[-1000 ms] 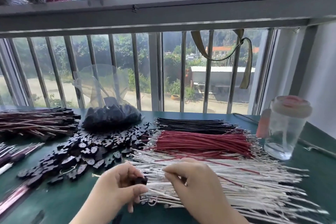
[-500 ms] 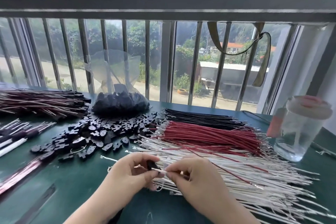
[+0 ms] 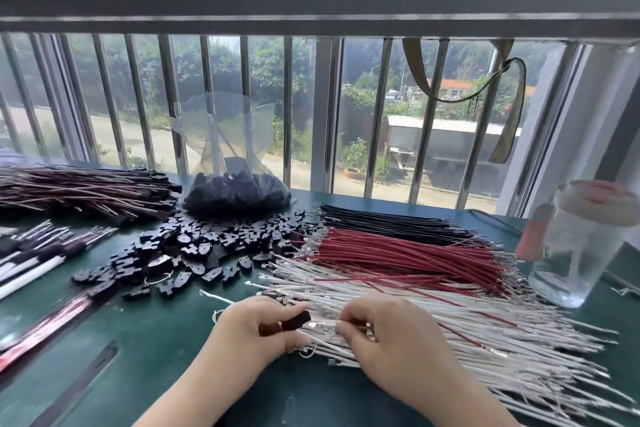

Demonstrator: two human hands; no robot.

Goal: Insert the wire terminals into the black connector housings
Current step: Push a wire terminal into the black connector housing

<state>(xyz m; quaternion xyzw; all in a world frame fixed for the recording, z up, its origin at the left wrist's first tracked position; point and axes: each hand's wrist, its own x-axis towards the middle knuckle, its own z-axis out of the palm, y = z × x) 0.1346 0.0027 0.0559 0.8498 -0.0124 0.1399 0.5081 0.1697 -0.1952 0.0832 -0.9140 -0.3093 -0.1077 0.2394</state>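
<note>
My left hand [image 3: 258, 331] pinches a small black connector housing [image 3: 296, 320] above the green table. My right hand [image 3: 391, 340] pinches a white wire; its metal terminal [image 3: 318, 324] points at the housing's open end and sits just at it. Under both hands lies a wide pile of white wires [image 3: 450, 329]. Behind it are red wires [image 3: 398, 253] and black wires [image 3: 391, 224]. Loose black housings [image 3: 194, 250] are scattered to the left.
A clear bag of housings [image 3: 235, 194] stands by the window bars. Finished wire bundles [image 3: 79, 189] lie at the far left, more assemblies [image 3: 38, 260] near the left edge. A clear plastic cup [image 3: 581, 246] stands at the right.
The camera has tipped down and moved closer. My left hand has turned the housing so its open end faces right, and the terminal in my right hand now meets it.
</note>
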